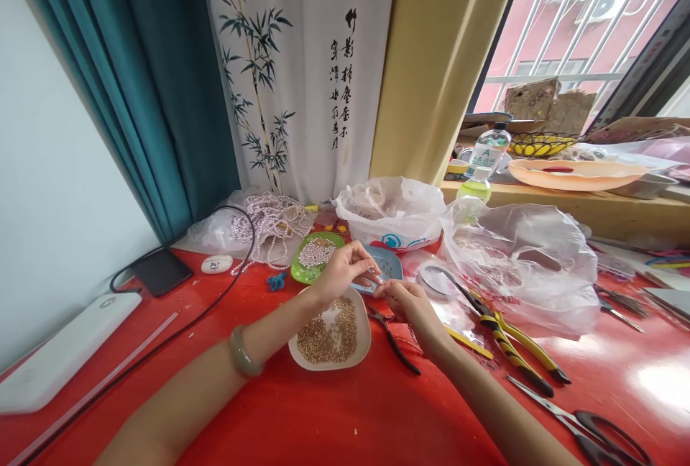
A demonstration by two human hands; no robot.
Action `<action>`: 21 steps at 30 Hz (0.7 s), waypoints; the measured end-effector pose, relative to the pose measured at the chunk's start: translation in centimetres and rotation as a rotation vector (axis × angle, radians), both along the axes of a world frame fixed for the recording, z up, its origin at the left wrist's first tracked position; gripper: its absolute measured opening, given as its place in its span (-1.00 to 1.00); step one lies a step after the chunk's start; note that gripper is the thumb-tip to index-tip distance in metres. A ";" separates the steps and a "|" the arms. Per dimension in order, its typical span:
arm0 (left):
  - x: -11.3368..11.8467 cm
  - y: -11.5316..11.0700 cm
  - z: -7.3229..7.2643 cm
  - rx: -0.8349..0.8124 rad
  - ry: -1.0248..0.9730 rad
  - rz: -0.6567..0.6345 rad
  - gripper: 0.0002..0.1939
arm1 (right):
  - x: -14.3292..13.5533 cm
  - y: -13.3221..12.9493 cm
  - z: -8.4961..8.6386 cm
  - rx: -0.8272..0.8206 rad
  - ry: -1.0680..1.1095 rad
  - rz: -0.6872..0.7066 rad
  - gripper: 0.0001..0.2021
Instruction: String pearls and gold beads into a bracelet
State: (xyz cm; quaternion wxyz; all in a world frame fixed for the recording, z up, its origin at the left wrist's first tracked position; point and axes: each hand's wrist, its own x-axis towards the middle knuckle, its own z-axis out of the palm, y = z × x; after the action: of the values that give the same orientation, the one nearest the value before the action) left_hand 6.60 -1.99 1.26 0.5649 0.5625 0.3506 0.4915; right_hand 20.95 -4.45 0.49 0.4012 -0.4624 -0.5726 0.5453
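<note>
My left hand [348, 273], with a jade-like bangle [246, 352] on the wrist, is pinched above a white dish [294, 351] of small gold beads [327, 336]. Close to its right, my right hand [410, 305] is also pinched, its fingertips almost meeting the left ones. Something tiny and pale lies between the two sets of fingertips, too small to name. Behind the left hand are a green dish [302, 273] of pale pink beads [317, 252] and a blue dish [392, 262], partly hidden by the hands. Small black-handled pliers [397, 344] lie under the right hand.
Yellow-black pliers [512, 347] and scissors [585, 426] lie at right. Plastic bags [522, 265] and a tape roll [434, 281] are behind them. Pink bead strands [269, 225] lie at back left. A black cable [215, 304] crosses the left side near a phone [162, 272].
</note>
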 end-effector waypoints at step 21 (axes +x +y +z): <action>0.1 0.1 -0.3 -0.027 0.002 0.001 -0.82 | -0.1 -0.1 -0.1 0.005 -0.130 -0.057 -0.70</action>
State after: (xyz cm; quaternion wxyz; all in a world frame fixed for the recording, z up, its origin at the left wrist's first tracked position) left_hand 6.65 -1.94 0.98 0.5718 0.5551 0.3583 0.4863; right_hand 20.82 -4.56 0.41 0.3798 -0.5121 -0.5855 0.5007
